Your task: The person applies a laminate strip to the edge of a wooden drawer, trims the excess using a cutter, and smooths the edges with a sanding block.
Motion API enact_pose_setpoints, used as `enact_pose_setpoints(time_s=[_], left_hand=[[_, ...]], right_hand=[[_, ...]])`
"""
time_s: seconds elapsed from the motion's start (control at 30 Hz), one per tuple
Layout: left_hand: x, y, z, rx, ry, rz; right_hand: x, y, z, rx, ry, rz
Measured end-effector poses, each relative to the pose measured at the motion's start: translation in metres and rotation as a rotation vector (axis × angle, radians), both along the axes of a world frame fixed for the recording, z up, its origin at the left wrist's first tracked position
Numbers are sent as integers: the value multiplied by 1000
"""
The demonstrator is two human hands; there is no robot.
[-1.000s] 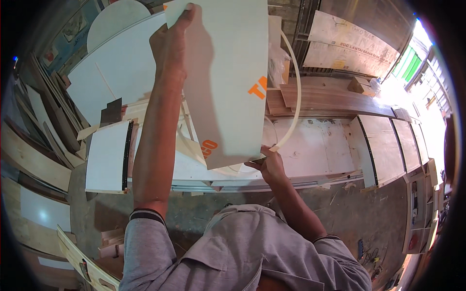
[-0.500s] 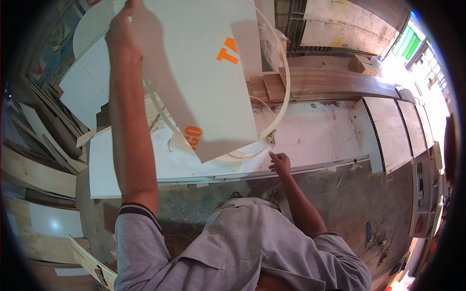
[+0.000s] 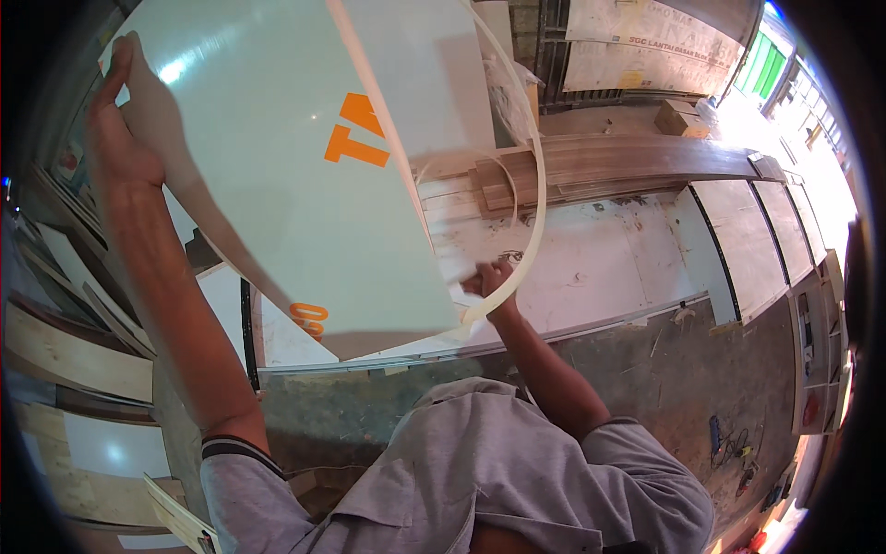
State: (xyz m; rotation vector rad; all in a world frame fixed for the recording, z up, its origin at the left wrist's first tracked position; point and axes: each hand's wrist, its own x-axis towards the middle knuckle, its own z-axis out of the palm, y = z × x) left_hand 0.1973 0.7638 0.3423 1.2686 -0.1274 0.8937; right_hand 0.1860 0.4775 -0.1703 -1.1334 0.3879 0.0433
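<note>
My left hand (image 3: 129,129) is hooked on the left edge of a large pale panel (image 3: 286,212) with orange lettering, which is held up tilted above the bench. A long cream edging strip (image 3: 538,185) runs off the panel in a wide loop on its right side. My right hand (image 3: 492,280) reaches inside that loop, beside the panel's lower right corner. Its fingers point left, loosely bent and apart, with nothing clearly in them. The strip crosses in front of my right wrist. My left fingertips are partly hidden behind the panel edge.
Below the panel lies a long white worktop (image 3: 600,249), with brown boards (image 3: 637,166) along its far side. Pale cabinet units (image 3: 738,240) stand at the right. Stacked offcuts (image 3: 83,351) fill the left. Corded tools (image 3: 734,448) lie on the floor at right.
My left hand has moved left and down, swinging the panel leftward and turning its face more toward me. My right hand has risen leftward into the loop of strip.
</note>
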Motion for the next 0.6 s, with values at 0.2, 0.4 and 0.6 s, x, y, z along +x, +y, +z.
enact_pose_setpoints(time_s=[0.2,0.4,0.6], left_hand=[[12,12,-11,-34,-16,-33],[2,-2,-46,30,100,27],[10,-22,-92,-11,156,3]], right_hand=[[106,50,12,-254,-201,395],[3,73,-77,-1364,-458,855],[-47,41,-95,-1479,-602,804]])
